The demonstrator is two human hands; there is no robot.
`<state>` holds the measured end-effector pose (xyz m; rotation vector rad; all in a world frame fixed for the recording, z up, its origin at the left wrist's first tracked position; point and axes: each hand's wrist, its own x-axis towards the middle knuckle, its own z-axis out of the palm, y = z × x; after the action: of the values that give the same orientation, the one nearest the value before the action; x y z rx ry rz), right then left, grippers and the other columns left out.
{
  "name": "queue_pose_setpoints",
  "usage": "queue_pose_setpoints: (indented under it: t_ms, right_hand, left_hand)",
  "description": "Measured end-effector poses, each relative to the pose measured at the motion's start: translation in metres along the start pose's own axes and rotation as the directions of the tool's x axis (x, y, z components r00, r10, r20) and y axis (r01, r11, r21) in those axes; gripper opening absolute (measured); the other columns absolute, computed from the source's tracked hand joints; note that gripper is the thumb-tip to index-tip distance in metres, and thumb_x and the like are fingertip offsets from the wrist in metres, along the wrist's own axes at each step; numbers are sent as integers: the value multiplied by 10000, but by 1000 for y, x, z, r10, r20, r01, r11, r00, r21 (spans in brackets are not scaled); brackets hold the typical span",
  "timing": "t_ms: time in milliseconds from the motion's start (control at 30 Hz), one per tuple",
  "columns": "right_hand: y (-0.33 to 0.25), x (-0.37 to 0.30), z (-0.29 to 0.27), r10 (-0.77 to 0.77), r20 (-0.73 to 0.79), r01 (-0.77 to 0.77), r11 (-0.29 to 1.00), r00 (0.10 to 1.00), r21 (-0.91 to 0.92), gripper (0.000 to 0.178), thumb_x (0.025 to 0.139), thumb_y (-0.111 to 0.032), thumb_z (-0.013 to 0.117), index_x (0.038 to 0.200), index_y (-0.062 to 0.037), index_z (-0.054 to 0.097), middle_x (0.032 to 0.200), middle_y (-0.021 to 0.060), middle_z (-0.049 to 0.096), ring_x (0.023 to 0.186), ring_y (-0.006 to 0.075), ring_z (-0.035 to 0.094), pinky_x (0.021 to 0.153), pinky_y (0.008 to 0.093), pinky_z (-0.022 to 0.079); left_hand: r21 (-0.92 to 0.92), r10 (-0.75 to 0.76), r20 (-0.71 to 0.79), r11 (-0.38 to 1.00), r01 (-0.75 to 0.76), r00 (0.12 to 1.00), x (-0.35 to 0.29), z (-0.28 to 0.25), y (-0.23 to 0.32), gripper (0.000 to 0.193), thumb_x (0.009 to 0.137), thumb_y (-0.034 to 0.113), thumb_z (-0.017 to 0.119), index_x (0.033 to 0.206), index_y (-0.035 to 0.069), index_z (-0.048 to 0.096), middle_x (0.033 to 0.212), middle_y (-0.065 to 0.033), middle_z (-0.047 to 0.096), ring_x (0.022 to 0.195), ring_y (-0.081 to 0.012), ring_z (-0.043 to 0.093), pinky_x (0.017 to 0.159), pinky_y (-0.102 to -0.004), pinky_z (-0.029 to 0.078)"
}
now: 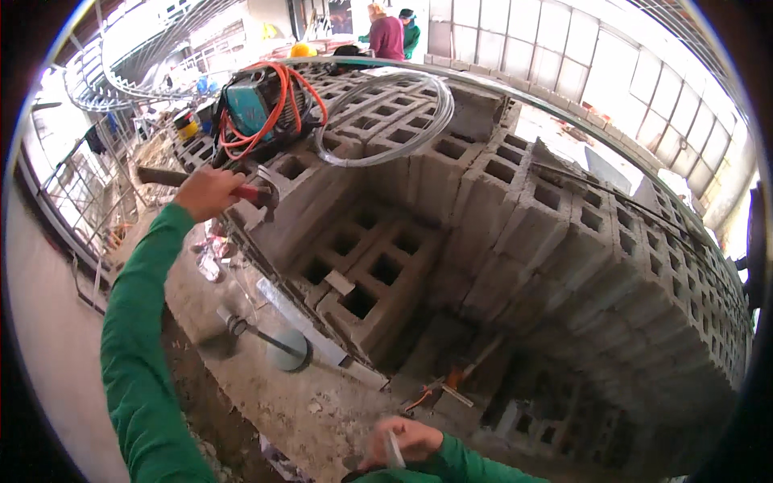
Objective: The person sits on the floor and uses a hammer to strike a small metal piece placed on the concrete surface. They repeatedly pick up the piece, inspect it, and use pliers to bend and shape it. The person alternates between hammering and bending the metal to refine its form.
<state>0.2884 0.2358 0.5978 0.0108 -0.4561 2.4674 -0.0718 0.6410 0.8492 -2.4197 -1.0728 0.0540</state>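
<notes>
My left hand [211, 193] is wrapped around a hammer [153, 176] near its red-marked head end. The dark handle points left and the metal head lies to the right, by the edge of the hollow concrete blocks [278, 229]. Low in the view, my right hand [407, 441] is close to my body with its fingers closed on a pale, thin strip [394, 447]. The strip is blurred and its kind is unclear. An orange-handled tool [425, 394] lies on the ground ahead of my right hand.
A teal machine [248, 109] with an orange hose [283, 84] and a wire coil [439, 121] rest on the blocks. Stacked blocks [555, 209] rise on the right. A rod on a round disc [287, 351] sits on the ledge. Two people [388, 36] are far back.
</notes>
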Motion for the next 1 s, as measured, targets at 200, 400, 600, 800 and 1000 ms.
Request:
queue_pose_setpoints:
  t_ms: [200,400,600,800,1000]
  right_hand:
    - [62,10,-150,24,-668,-513,661,744,-547,572,957,-375,750,1344,12,583,1167,87,639,1032,157,622,913,400,569]
    - [141,-3,-229,6,-754,-682,432,657,-591,639,957,-318,704,1508,-59,511,1070,159,687,736,162,664,638,362,562]
    - [220,2,-328,-140,-803,-751,290,579,-593,570,918,-264,689,1444,-83,564,1078,150,703,792,263,692,714,438,574]
    - [265,57,-406,-83,-724,-720,72,685,-690,213,811,-113,704,1017,-56,706,860,92,708,791,251,649,720,443,518]
    - [351,64,-579,65,-858,-854,-77,510,-514,315,839,-134,735,1129,-19,687,1047,145,724,919,251,688,811,398,553]
  left_hand:
    - [-188,-515,61,835,517,855,-207,-47,128,222,935,242,694,1055,70,621,790,-134,660,803,-371,673,704,-489,527]
    - [-306,-168,933,87,948,317,-406,90,319,362,959,265,662,1242,44,623,1100,-121,699,1045,-341,658,869,-464,514]
    - [-331,-20,940,-288,899,340,-483,282,450,425,1007,259,599,1359,30,537,1285,-124,593,1201,-301,562,991,-428,434]
    - [-204,-148,978,-545,813,147,-678,400,556,491,1055,253,535,1476,16,452,1470,-128,487,1357,-262,467,1113,-392,355]
    - [-174,-412,899,-650,740,-151,-834,400,729,558,1103,247,472,1593,2,366,1655,-131,381,1513,-222,372,1235,-355,276]
